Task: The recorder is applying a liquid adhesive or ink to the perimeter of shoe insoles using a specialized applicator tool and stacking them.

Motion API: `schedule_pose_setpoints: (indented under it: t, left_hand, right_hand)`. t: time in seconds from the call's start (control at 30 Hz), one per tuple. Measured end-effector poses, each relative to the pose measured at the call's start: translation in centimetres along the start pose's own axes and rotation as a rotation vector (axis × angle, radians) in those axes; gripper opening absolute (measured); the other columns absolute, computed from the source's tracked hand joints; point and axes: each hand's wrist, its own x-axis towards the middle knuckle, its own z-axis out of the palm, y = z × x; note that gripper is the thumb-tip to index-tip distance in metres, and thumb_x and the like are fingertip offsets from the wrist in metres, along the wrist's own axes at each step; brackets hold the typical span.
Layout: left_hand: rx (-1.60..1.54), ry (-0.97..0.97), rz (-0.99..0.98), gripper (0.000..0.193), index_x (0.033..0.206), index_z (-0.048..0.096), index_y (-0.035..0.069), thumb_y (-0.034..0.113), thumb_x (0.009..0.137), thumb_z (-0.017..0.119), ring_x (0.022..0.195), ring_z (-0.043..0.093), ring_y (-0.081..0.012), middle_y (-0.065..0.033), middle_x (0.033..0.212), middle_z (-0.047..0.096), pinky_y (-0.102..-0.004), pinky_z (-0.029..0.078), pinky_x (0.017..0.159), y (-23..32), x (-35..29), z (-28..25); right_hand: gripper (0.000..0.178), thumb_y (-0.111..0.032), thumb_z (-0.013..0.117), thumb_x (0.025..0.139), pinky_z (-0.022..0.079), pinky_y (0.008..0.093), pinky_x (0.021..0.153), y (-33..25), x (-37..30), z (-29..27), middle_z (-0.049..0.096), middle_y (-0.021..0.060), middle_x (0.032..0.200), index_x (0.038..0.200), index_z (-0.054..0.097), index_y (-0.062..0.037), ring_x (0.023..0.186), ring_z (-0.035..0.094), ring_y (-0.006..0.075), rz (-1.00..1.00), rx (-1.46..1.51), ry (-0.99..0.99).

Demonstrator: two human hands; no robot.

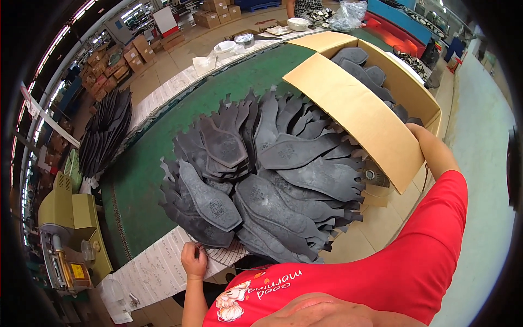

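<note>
Dark-grey shoe insoles (297, 152) are heaped over a wire basket (227, 256); its near-left rim is met by the left hand (195, 261), fingers curled together. The cardboard box's (354, 122) near-right corner is touched by the right hand (418, 132); its finger spread cannot be told.

Head view of a workplace. Dark grey soles (283, 210) lie overlapping in a broad, ring-like heap, partly on a wire basket (224, 255). The left hand (194, 262), fingers curled, is at the basket's near edge. The right hand (417, 131) is at the open cardboard box (357, 111), its fingers hidden; more soles lie inside. Left of the heap: green bench (139, 188), black stack (106, 131) and olive machine (61, 204). Beyond: white bowls (225, 47).
</note>
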Motion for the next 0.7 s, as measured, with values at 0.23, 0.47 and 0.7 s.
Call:
schedule_pose_setpoints:
  t: [0.23,0.47,0.7]
  left_hand:
    - [0.025,0.005,-0.015,0.007,0.076,0.056,0.000,0.002,0.074,0.062,0.066,0.054,-0.0333,-0.0141,0.073,0.052,-0.0402,0.044,0.061,0.0,-0.1,-0.1]
    - [0.006,-0.002,-0.020,0.007,0.076,0.056,0.001,0.003,0.073,0.062,0.066,0.053,-0.0332,-0.0140,0.074,0.051,-0.0397,0.043,0.060,0.1,-0.1,0.0]
    - [0.015,-0.005,-0.020,0.007,0.077,0.055,0.001,0.004,0.073,0.061,0.066,0.052,-0.0341,-0.0147,0.074,0.050,-0.0405,0.042,0.060,-0.2,0.0,-0.1]
  right_hand:
    - [0.039,-0.021,0.068,0.083,0.050,0.0467,0.088,0.3,-0.6,2.5,0.068,0.0130,0.112,0.118,0.064,-0.0020,0.102,0.065,0.0292,-0.019,0.274,0.081]
    - [0.038,-0.020,0.068,0.083,0.052,0.0463,0.086,4.7,0.0,2.7,0.069,0.0143,0.109,0.116,0.064,0.0000,0.098,0.066,0.0294,-0.056,0.551,0.164]
    - [0.038,-0.019,0.068,0.083,0.053,0.0459,0.083,8.1,1.1,3.0,0.069,0.0157,0.106,0.114,0.064,0.0019,0.094,0.068,0.0296,-0.054,0.808,0.222]
